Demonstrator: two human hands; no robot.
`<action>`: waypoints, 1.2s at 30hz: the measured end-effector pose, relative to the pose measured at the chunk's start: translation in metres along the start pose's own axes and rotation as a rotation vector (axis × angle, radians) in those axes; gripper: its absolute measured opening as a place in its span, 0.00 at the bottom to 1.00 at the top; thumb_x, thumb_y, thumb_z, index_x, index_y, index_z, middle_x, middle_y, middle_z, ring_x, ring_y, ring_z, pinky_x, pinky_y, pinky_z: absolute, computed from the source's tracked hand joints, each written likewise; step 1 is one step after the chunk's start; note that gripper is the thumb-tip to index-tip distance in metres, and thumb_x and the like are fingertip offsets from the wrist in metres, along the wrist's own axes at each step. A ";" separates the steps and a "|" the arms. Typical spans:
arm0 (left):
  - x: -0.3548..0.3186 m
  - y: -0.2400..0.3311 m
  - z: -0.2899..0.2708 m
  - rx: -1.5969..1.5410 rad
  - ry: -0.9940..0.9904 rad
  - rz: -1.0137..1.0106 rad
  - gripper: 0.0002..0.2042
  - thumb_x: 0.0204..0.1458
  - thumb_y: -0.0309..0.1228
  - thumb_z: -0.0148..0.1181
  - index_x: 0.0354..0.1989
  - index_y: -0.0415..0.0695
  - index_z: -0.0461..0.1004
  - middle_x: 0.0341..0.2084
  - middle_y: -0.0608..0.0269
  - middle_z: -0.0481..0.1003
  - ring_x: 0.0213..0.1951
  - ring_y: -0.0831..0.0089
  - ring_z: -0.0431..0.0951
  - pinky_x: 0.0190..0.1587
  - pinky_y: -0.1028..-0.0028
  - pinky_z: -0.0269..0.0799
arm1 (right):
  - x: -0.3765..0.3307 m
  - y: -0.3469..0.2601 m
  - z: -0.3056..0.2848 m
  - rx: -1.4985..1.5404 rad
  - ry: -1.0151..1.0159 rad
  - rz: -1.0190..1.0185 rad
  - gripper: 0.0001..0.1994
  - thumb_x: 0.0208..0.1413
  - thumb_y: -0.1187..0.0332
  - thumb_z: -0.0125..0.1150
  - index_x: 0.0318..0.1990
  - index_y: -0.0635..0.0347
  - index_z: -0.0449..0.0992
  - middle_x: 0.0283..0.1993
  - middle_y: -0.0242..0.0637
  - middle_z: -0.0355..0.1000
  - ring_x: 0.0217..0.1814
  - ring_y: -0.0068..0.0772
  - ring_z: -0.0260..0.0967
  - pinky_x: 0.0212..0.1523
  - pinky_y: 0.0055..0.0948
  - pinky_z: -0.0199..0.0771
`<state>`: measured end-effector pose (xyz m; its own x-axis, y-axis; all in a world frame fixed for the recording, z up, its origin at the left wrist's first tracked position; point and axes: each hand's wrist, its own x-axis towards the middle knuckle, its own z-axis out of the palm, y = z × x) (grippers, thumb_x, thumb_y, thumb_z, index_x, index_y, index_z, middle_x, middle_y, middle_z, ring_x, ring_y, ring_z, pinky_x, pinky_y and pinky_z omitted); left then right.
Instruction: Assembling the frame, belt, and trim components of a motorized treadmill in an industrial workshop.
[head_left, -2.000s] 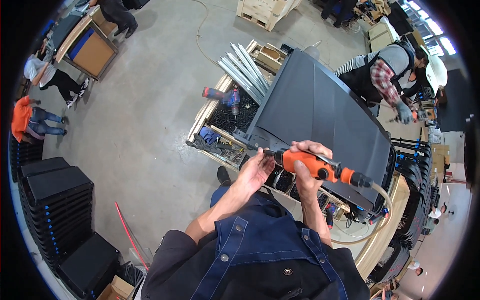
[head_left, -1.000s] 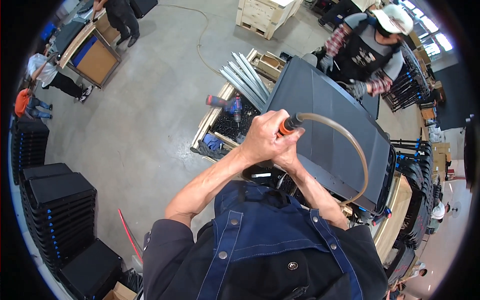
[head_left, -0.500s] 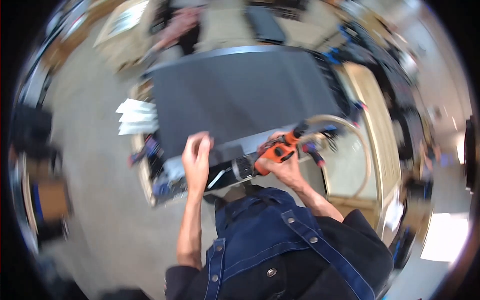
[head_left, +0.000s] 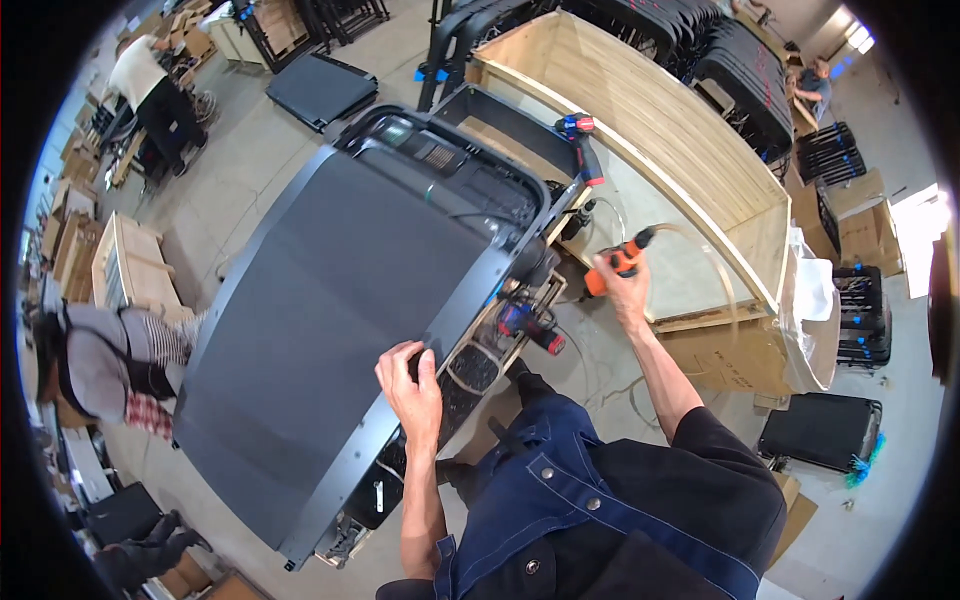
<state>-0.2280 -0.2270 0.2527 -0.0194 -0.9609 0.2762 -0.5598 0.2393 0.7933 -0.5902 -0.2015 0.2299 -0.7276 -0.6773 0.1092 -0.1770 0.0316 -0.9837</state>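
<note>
My right hand (head_left: 624,285) is wrapped round an orange and black handheld power tool (head_left: 620,263), its black end pointing up and to the right. The tool is held out over the gap between the large dark panel (head_left: 330,270) and a wooden crate (head_left: 640,110). My left hand (head_left: 410,395) is over the panel's near grey metal edge strip (head_left: 385,420), fingers curled toward the thumb. A small dark bit shows between them; I cannot make out what it is. The panel lies on a black frame assembly (head_left: 450,165).
A red and black cordless driver (head_left: 582,150) rests by the frame's far corner; another (head_left: 535,325) sits in a holder beside the panel. A tan hose (head_left: 730,290) arcs against the crate. At the left a co-worker (head_left: 110,350) stands close to the panel. Black panels (head_left: 825,430) lie at right.
My view has turned right, so the panel now appears slanted at left and the crate fuller. The orange tool has moved away from the panel's edge, out to the right.
</note>
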 end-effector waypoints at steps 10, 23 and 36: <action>0.027 0.008 0.087 0.467 0.157 0.039 0.06 0.55 0.28 0.65 0.40 0.46 0.78 0.42 0.60 0.77 0.49 0.59 0.74 0.55 0.60 0.64 | 0.135 0.239 0.043 -0.529 -0.450 -0.098 0.13 0.46 0.68 0.72 0.38 0.59 0.76 0.29 0.42 0.72 0.31 0.42 0.67 0.36 0.33 0.72; 0.026 0.017 0.093 0.508 0.207 0.102 0.06 0.58 0.28 0.61 0.38 0.38 0.77 0.39 0.53 0.76 0.45 0.55 0.75 0.51 0.60 0.69 | 0.088 0.135 -0.060 -0.153 -1.371 0.337 0.28 0.56 0.61 0.68 0.62 0.65 0.72 0.48 0.38 0.80 0.50 0.29 0.75 0.55 0.32 0.74; 0.169 0.256 0.444 -0.196 -0.313 -0.130 0.06 0.54 0.25 0.66 0.39 0.38 0.78 0.36 0.54 0.78 0.40 0.61 0.78 0.46 0.67 0.73 | 0.516 0.269 -0.177 0.082 -0.232 0.681 0.18 0.62 0.64 0.60 0.55 0.65 0.74 0.40 0.40 0.78 0.38 0.32 0.79 0.37 0.28 0.81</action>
<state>-0.7419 -0.3904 0.2617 -0.2277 -0.9737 0.0118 -0.4060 0.1059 0.9077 -1.1310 -0.4122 0.0467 -0.4975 -0.6659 -0.5560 0.3222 0.4532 -0.8311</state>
